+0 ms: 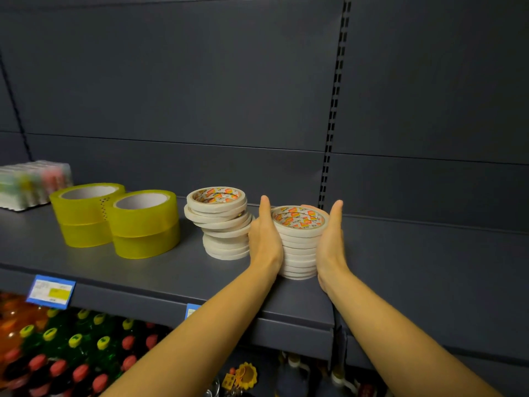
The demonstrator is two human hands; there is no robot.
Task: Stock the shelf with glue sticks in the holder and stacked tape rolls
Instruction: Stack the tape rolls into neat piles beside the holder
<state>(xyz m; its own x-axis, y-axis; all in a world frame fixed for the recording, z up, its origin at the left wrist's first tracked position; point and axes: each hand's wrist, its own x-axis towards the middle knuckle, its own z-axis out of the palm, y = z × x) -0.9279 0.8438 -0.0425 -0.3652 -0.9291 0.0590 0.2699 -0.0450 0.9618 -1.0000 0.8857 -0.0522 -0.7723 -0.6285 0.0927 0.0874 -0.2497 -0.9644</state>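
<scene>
Palms of left hand [264,236] and right hand [330,239] press the upright white tape stack [299,242] between them, grip flat-fingered, both equally near.

A blue and yellow paper price label [51,291] hangs on the shelf's front edge. Below it stand dark bottles with red round caps [80,373] and yellow round caps [75,340].

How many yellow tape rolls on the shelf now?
4: two stacks of two, the back-left stack and the front-right stack, left of the white tape stacks.
</scene>
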